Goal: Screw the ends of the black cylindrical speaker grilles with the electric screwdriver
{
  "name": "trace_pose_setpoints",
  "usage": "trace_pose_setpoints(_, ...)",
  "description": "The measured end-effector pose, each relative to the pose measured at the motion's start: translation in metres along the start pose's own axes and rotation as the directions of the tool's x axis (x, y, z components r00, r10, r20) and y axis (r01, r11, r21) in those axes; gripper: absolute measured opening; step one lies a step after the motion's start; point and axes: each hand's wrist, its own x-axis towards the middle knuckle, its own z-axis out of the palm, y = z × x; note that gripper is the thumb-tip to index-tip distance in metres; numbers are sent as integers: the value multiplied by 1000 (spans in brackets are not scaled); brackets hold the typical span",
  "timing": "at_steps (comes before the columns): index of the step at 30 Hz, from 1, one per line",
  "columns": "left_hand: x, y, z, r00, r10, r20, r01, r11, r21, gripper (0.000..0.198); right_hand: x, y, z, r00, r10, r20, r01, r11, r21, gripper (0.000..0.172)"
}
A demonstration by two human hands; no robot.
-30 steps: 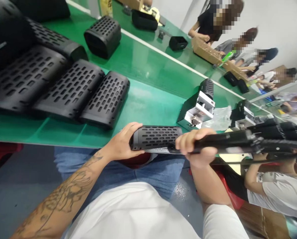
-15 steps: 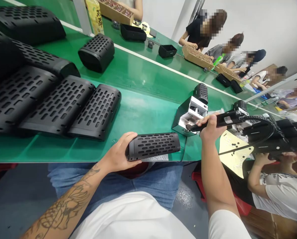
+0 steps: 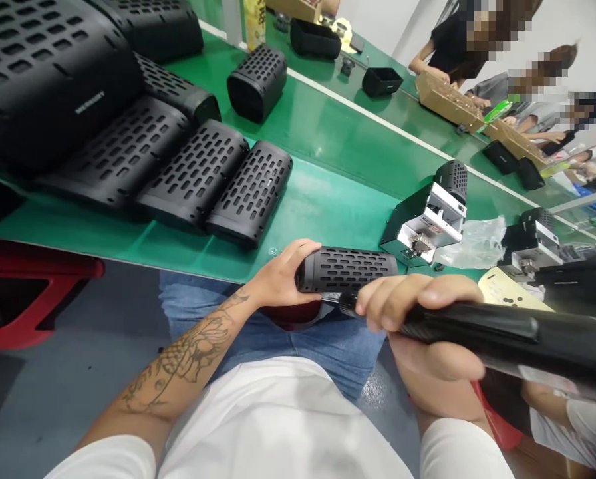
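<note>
My left hand (image 3: 281, 275) grips one end of a black perforated cylindrical speaker shell (image 3: 350, 269), holding it level at the green table's near edge (image 3: 178, 256), above my lap. My right hand (image 3: 420, 313) is wrapped round a black electric screwdriver (image 3: 497, 336), whose tip points left and meets the underside of the shell. The tool's body runs off to the right, close to the camera.
Several black perforated shells (image 3: 193, 176) lie in a row at the left of the table, with a short one (image 3: 257, 81) further back. A white and black screw feeder (image 3: 430, 219) and a plastic bag (image 3: 472, 243) sit right. Other people work behind cardboard trays (image 3: 447, 100).
My right hand drew the screwdriver back from the screw feeder and brought its tip to the shell's underside. My left hand kept hold of the shell.
</note>
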Motion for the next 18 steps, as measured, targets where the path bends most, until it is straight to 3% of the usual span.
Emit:
trace_pose_setpoints(3, 1, 2, 2, 1000, 3, -16, -3, 1000, -17, 114, 11, 27, 14, 995, -63, 73, 61, 998, 32, 41)
trace_pose_setpoints(6, 2, 3, 3, 1000, 0, -18, 0, 1000, -23, 116, 20, 42, 22, 996, -80, 47, 81, 997, -11, 36)
trace_pose_setpoints(12, 4, 2, 5, 1000, 7, -18, -7, 1000, 9, 114, 20, 40, 31, 999, 21, 30, -19, 997, -69, 38)
trace_pose_setpoints(18, 6, 6, 4, 1000, -16, 20, 15, 999, 44, 112, 16, 44, 33, 994, 13, 110, -8, 999, -43, 34)
